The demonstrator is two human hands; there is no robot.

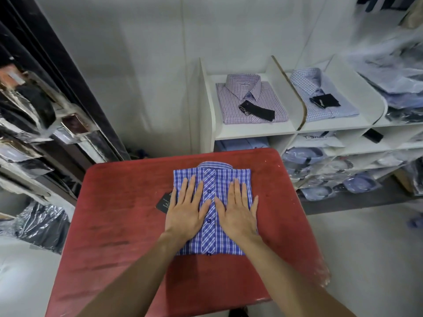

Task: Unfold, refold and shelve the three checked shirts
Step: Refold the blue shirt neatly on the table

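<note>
Step in hand, by judgement: final smoothing of the folded blue checked shirt [211, 202] at centre frame on the red table [119, 213].

Left hand [186, 213]: flat on the left half of the shirt, fingers straight and slightly spread, gripping nothing. Right hand [238, 213]: flat on the right half, same posture. Button strip [208, 202] visible between both hands. Black tag [164, 201] protruding at the shirt's left edge, just beside the left hand.

Procedure, as advised:
- Press evenly with both palms; stroke outward from the button strip toward the side edges to expel creases.
- Keep the collar at the upper edge undisturbed.
- Tuck the tag flat or lay it on top, matching the shelved pieces.
- Lift with support under both sides to prevent the fold from opening.

Destination: white shelf [251, 131] at upper right of frame, holding the pink checked shirt [249, 99] and, in the next compartment to the right, the pale blue checked shirt [320, 92]. Probably the last of three.
</note>
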